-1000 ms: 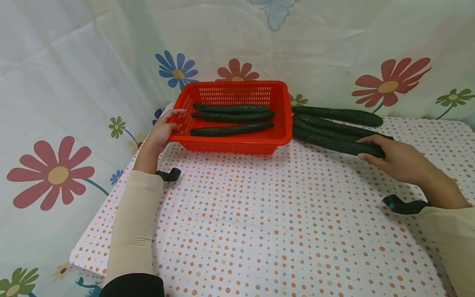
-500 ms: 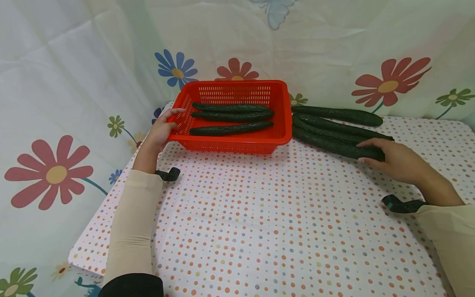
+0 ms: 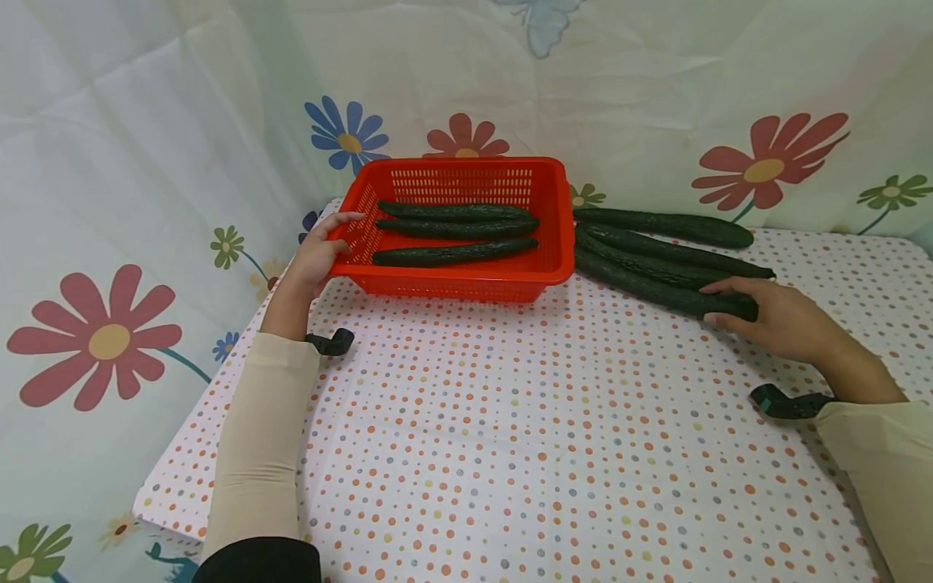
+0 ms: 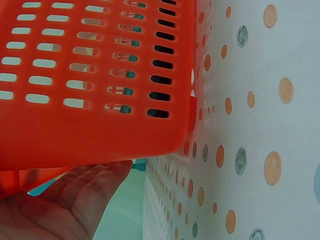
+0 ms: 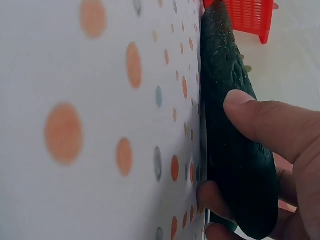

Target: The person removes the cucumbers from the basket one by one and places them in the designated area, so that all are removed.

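Observation:
A red slotted plastic basket (image 3: 452, 275) stands near the back of the table with three dark green cucumbers lying in it, the front one (image 3: 455, 253) a little apart. My left hand (image 3: 315, 257) grips the basket's left rim; in the left wrist view its fingers (image 4: 95, 192) reach under the edge. To the right of the basket several more cucumbers lie side by side. My right hand (image 3: 790, 320) holds the right end of the front cucumber (image 3: 649, 285), thumb on one side and fingers beneath in the right wrist view. That cucumber's far end lies by the basket.
Behind the held one lie other cucumbers, the rearmost (image 3: 663, 227) near the curtain. A dotted white cloth (image 3: 466, 437) covers the table, whose left edge shows. A flowered curtain (image 3: 627, 97) hangs behind and at the left.
My right hand has drawn the near end of the front cucumber slightly toward me, so it angles away from its neighbours. My left hand and the basket have stayed put.

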`<state>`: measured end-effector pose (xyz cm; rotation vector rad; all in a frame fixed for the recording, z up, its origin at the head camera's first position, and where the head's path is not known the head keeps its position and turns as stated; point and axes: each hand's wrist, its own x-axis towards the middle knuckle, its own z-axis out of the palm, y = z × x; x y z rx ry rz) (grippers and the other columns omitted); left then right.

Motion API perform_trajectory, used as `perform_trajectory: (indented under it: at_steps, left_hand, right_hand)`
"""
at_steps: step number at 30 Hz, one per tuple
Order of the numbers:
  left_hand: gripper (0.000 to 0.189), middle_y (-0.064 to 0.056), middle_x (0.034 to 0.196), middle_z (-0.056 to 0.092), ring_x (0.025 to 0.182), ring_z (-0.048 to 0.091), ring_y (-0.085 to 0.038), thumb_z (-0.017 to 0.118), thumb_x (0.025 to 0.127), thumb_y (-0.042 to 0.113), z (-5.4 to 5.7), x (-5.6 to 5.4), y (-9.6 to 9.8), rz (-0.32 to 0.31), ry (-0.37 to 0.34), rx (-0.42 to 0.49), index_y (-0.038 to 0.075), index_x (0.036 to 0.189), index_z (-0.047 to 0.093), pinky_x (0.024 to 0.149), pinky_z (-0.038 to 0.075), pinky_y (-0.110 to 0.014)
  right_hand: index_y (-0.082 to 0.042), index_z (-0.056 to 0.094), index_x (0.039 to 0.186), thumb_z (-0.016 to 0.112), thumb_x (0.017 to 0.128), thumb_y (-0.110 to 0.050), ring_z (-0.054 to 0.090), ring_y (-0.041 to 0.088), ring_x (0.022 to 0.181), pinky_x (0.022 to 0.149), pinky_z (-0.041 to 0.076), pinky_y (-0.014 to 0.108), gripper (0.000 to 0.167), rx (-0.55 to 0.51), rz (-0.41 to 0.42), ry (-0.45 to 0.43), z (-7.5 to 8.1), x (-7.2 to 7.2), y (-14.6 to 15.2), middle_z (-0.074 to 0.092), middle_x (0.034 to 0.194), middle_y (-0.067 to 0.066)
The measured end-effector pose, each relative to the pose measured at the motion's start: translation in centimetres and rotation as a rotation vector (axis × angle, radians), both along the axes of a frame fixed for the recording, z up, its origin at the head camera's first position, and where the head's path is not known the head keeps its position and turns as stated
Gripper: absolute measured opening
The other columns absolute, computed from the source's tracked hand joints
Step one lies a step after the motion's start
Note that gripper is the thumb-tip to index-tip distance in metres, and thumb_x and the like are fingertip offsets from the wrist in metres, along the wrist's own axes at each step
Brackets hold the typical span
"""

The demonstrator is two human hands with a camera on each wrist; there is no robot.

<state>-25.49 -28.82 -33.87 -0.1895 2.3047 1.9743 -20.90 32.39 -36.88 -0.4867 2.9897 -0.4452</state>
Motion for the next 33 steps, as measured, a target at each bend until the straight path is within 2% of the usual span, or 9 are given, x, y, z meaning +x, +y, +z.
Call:
perform_trajectory:
  at_steps: [1, 4, 7, 9, 11, 18, 33]
  left_hand:
    - [0.049, -0.008, 0.154, 0.034, 0.132, 0.048, -0.037, 0.039, 0.097, 0.001, 0.00, 0.01, 0.00, 0.000, 0.000, -0.001, 0.027, 0.136, 0.051, 0.071, 0.060, -0.023]
    - [0.049, -0.008, 0.154, 0.034, 0.132, 0.048, -0.037, 0.039, 0.097, 0.001, 0.00, 0.03, -0.03, 0.003, 0.000, -0.005, 0.028, 0.136, 0.051, 0.071, 0.060, -0.023]
    - [0.049, -0.008, 0.154, 0.034, 0.131, 0.048, -0.037, 0.039, 0.097, 0.001, -0.01, 0.07, -0.07, 0.007, -0.002, -0.003, 0.028, 0.135, 0.051, 0.071, 0.060, -0.023]
    - [0.049, -0.009, 0.154, 0.034, 0.131, 0.048, -0.037, 0.039, 0.097, 0.001, -0.01, 0.09, -0.07, 0.009, -0.003, -0.001, 0.028, 0.135, 0.051, 0.070, 0.060, -0.023]
    - [0.049, -0.009, 0.154, 0.034, 0.131, 0.048, -0.037, 0.039, 0.096, 0.000, -0.03, 0.09, -0.06, 0.010, -0.004, 0.004, 0.028, 0.135, 0.052, 0.070, 0.060, -0.023]
    - [0.048, -0.009, 0.154, 0.034, 0.132, 0.048, -0.037, 0.040, 0.097, 0.000, -0.06, 0.08, -0.03, 0.010, -0.006, 0.003, 0.028, 0.135, 0.052, 0.070, 0.060, -0.023]
    - [0.048, -0.008, 0.155, 0.034, 0.131, 0.049, -0.037, 0.039, 0.098, 0.002, -0.11, 0.07, -0.13, 0.005, -0.013, -0.009, 0.028, 0.137, 0.050, 0.071, 0.060, -0.023]
  right_hand:
    - [-0.004, 0.054, 0.133, 0.067, 0.093, -0.034, 0.053, 0.053, 0.112, 0.086, 0.043, 0.069, 0.052, -0.001, -0.001, 0.006, -0.05, -0.01, 0.02, 0.049, 0.135, 0.037]
    - [-0.004, 0.057, 0.131, 0.070, 0.090, -0.031, 0.059, 0.046, 0.099, 0.082, 0.046, 0.065, 0.051, 0.014, -0.007, 0.047, -0.22, 0.01, 0.03, 0.051, 0.132, 0.035]
    - [-0.004, 0.059, 0.130, 0.072, 0.089, -0.030, 0.059, 0.044, 0.097, 0.080, 0.047, 0.063, 0.051, 0.030, -0.011, 0.074, -0.26, -0.01, 0.05, 0.051, 0.132, 0.035]
    - [-0.003, 0.059, 0.130, 0.071, 0.090, -0.031, 0.055, 0.050, 0.108, 0.084, 0.044, 0.067, 0.051, 0.040, -0.020, 0.069, -0.23, -0.03, 0.05, 0.050, 0.132, 0.036]
    - [-0.002, 0.060, 0.130, 0.071, 0.090, -0.031, 0.052, 0.053, 0.111, 0.086, 0.043, 0.069, 0.050, 0.048, -0.026, 0.074, -0.21, -0.04, 0.00, 0.049, 0.130, 0.036]
    - [0.001, 0.065, 0.121, 0.075, 0.086, -0.023, 0.051, 0.053, 0.109, 0.086, 0.042, 0.070, 0.044, 0.040, -0.051, 0.145, -0.25, -0.02, -0.21, 0.051, 0.122, 0.035]
    - [0.002, 0.068, 0.114, 0.074, 0.086, -0.016, 0.053, 0.052, 0.105, 0.083, 0.043, 0.068, 0.034, -0.008, -0.055, 0.190, -0.25, 0.16, -0.40, 0.054, 0.118, 0.035]
